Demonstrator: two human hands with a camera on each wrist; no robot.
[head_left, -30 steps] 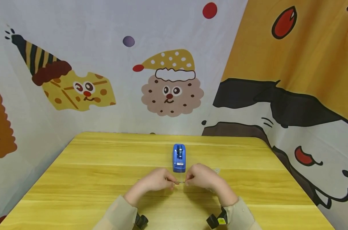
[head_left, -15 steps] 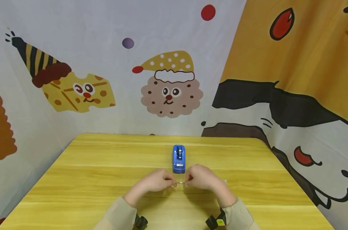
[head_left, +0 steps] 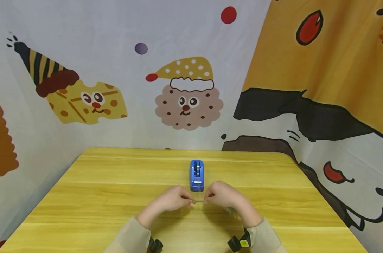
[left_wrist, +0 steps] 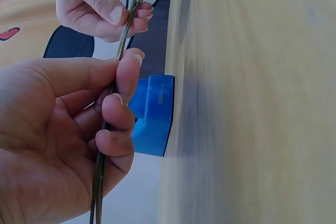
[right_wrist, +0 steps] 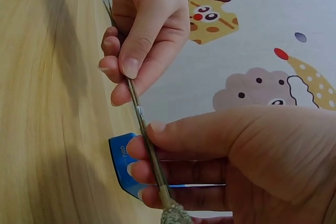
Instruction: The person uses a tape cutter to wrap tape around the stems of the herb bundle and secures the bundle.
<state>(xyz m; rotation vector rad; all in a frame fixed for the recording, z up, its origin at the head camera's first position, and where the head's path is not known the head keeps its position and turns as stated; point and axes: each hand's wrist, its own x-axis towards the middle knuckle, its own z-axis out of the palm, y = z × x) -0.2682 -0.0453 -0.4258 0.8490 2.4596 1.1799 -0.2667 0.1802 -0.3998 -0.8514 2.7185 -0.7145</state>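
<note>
the flower head (head_left: 229,211) now shows on the near side of the right hand (head_left: 222,194). half a second ago it poked out rightward.

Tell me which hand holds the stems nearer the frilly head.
The right hand: the frilly head is close beside it, while the left hand grips the stems farther away.

Before you stands a yellow wood-grain table with rounded far corners (head_left: 99,175), its grain running crosswise. Behind it you face a white printed fabric backdrop (head_left: 109,35), bearing a yellow cheese figure in a striped cone hat (head_left: 104,102) and a scalloped pinkish-brown biscuit figure (head_left: 189,114). To your right, an orange fabric section (head_left: 280,63) shows folds. Soft shadows fall across the tabletop.
</note>
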